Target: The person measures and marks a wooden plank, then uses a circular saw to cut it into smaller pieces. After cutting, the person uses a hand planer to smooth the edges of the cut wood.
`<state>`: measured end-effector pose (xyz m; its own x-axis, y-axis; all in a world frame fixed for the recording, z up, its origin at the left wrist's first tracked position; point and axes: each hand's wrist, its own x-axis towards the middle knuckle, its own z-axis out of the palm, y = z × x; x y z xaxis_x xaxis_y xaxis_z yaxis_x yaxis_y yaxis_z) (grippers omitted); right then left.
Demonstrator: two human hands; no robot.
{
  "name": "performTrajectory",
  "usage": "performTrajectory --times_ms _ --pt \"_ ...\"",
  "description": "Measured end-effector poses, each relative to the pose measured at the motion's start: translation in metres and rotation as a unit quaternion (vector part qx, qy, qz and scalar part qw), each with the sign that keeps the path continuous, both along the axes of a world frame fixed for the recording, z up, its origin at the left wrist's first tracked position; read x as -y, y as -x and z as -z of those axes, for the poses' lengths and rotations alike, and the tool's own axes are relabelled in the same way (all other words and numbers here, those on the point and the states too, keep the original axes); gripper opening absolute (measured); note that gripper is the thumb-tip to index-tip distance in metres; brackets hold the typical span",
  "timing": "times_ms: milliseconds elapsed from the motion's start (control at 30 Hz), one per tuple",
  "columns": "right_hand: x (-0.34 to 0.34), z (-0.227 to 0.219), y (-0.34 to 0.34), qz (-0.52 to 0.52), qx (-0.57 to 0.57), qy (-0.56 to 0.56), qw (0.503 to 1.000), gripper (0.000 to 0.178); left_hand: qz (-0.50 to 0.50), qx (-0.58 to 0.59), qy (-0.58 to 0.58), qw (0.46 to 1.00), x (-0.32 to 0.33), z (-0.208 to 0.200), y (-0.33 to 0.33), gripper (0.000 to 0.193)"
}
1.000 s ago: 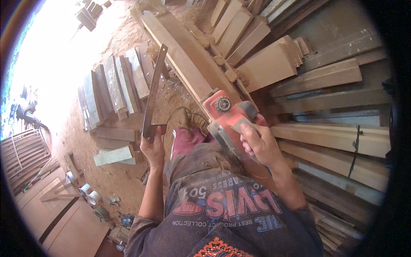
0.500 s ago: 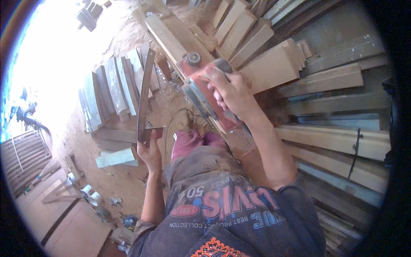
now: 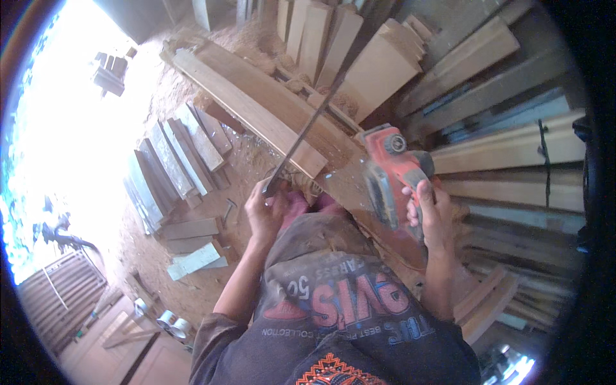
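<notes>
My right hand [image 3: 432, 215] is closed round the rear handle of a red and black electric planer [image 3: 396, 165]. The planer is raised at the right of the workbench, tilted so its sole shows on the left side. In my left hand [image 3: 260, 217] is a carpenter's square [image 3: 309, 124], gripped at its stock near my body. Its long dark blade slants up and right across a light wooden board [image 3: 247, 112]; whether blade and wood touch, I cannot tell. The board lies lengthwise on the bench, its near end just past my knees.
Wood shavings [image 3: 346, 102] lie beside the board. Cut wood blocks [image 3: 314, 38] stand beyond it, and long planks [image 3: 513, 157] are stacked at right. On the floor at left are several short boards [image 3: 173, 154], a hammer [image 3: 228, 208] and rolls of tape [image 3: 168, 319].
The planer has come off the board and moved right, toward my side. The square has swung from upright at the left to lean rightward over the board. My view has also turned.
</notes>
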<state>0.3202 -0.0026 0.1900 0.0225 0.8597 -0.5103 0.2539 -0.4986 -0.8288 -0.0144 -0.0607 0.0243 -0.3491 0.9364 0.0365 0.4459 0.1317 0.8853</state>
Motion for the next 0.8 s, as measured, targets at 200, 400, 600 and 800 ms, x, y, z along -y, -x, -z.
performTrajectory --times_ms 200,400,600,800 --pt "0.052 0.020 -0.032 0.096 0.046 -0.003 0.994 0.059 0.046 -0.034 -0.007 0.998 -0.027 0.014 -0.033 0.022" --pt "0.065 0.013 -0.036 0.005 0.084 0.035 0.996 0.059 0.046 -0.060 0.001 0.997 -0.027 0.023 -0.033 0.022" --pt "0.048 -0.006 -0.014 -0.128 0.125 -0.025 0.983 0.059 0.038 -0.059 -0.010 0.997 -0.024 0.022 -0.035 0.023" --pt "0.013 -0.016 0.016 -0.231 0.073 0.023 0.970 0.058 0.013 -0.005 -0.009 1.000 -0.019 0.025 -0.037 0.020"
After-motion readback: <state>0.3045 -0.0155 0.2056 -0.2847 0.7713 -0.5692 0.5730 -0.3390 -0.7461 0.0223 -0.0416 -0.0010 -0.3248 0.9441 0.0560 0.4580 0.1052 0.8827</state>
